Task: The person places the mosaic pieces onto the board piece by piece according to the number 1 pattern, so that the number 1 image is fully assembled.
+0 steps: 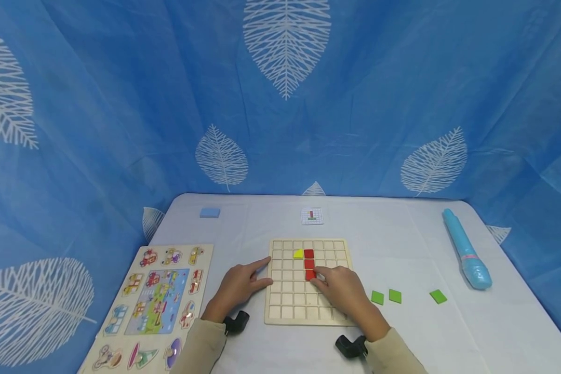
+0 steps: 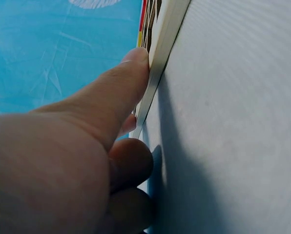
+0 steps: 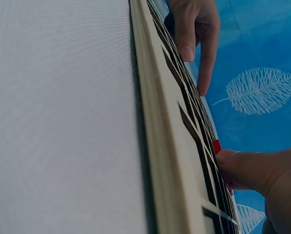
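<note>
While the left hand [image 1: 237, 284] spreads thumb and forefinger against the wooden board [image 1: 308, 322], perhaps to steady it, the right hand [image 1: 343, 286] touches the nearest red tile [image 1: 310, 276] with thumb and forefinger; whether pinching, I cannot tell. Beyond them lies the yellow tile [image 1: 298, 254].

From afar, I am viewing a draped tabletop play space: blue leaf-print cloth [image 1: 378, 78] is hanging around a desk [image 1: 449, 337] where a picture puzzle [image 1: 155, 301] and gridded board [image 1: 287, 286] are lying.
</note>
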Motion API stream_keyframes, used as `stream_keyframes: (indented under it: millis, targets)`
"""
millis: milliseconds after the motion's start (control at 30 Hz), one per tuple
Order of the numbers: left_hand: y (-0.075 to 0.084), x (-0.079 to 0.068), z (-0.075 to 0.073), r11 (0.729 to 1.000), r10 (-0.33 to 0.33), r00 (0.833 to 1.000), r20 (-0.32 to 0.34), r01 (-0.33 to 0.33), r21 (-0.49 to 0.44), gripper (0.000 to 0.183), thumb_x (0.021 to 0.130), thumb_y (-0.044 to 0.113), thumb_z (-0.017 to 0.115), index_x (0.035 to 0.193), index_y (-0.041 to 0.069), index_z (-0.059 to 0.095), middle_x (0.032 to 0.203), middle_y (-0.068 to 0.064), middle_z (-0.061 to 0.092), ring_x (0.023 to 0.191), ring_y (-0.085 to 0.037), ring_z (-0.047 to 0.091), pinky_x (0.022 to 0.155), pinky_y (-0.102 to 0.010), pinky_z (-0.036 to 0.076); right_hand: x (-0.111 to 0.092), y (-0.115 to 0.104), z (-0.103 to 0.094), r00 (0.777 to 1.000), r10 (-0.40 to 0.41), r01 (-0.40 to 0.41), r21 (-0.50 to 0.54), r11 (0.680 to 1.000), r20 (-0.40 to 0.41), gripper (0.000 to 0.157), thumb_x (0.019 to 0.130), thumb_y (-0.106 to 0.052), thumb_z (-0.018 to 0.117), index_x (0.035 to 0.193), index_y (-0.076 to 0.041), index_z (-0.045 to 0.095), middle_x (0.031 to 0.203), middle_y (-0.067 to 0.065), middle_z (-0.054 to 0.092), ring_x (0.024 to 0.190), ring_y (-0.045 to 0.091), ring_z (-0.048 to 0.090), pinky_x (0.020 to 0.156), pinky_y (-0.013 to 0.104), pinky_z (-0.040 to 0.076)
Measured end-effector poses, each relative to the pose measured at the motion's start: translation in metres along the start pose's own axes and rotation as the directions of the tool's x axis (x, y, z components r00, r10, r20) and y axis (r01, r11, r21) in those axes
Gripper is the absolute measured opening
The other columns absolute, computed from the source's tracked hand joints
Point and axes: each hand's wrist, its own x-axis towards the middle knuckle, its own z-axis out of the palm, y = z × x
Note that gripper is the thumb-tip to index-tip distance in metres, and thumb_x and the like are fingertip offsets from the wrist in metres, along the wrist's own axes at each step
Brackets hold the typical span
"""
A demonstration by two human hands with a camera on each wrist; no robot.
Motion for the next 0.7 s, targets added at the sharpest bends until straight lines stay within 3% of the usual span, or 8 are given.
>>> stream_keyframes:
  millis: [467,700]
  targets:
    - [-0.0015,0.0009,0.0011,1.0,-0.007,1.0,0.005,0.007,0.0,0.061,0.091,0.045,0.075,0.145,0.02,0.061,0.063,0.011,0.045,0.054,-0.005,0.036,0.054,-0.025,0.033,0.0,-0.001,0.0023,1.0,0.026,-0.026,-0.013,1.0,0.0,0.038,0.088,-0.03,0.082,0.119,-0.01,0.077,0.09,0.009,0.077,0.081,0.023,0.073,0.07,0.038,0.055]
    - [-0.0019,0.0007,0.0017,1.0,0.001,1.0,0.003,-0.001,-0.001,0.061,0.092,0.045,0.075,0.145,0.02,0.061,0.063,0.011,0.045,0.055,-0.005,0.036,0.054,-0.025,0.033,-0.0018,0.0019,-0.0034,0.998,0.065,-0.065,0.004,0.998,0.004,0.041,0.087,-0.033,0.083,0.121,-0.012,0.077,0.07,0.001,0.07,0.074,0.021,0.07,0.067,0.037,0.053]
